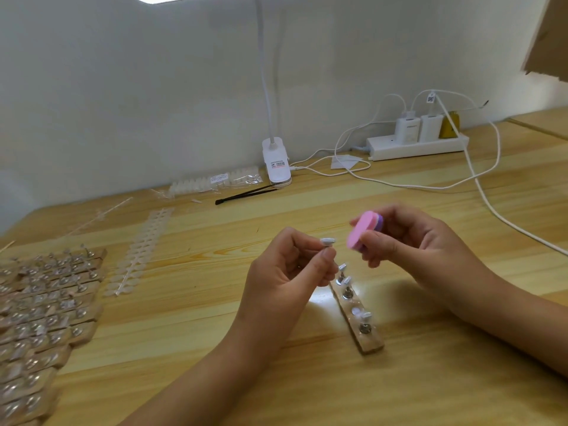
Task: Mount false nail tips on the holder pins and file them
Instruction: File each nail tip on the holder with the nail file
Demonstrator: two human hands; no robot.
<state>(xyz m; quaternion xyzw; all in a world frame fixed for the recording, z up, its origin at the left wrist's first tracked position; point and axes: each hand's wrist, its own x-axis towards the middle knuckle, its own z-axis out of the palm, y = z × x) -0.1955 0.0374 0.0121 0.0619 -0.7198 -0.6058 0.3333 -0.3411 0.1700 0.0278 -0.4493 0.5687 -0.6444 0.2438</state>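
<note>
Left hand is pinching a lifted holder pin between thumb and fingers, right hand is clamping its fingers on a pink file block, wooden holder strip is lying below.

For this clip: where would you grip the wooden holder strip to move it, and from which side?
Probably at the bare near end of the wooden holder strip, fingers across its two long edges, coming from the person's side: upright pins occupy the rest of its top.
</note>
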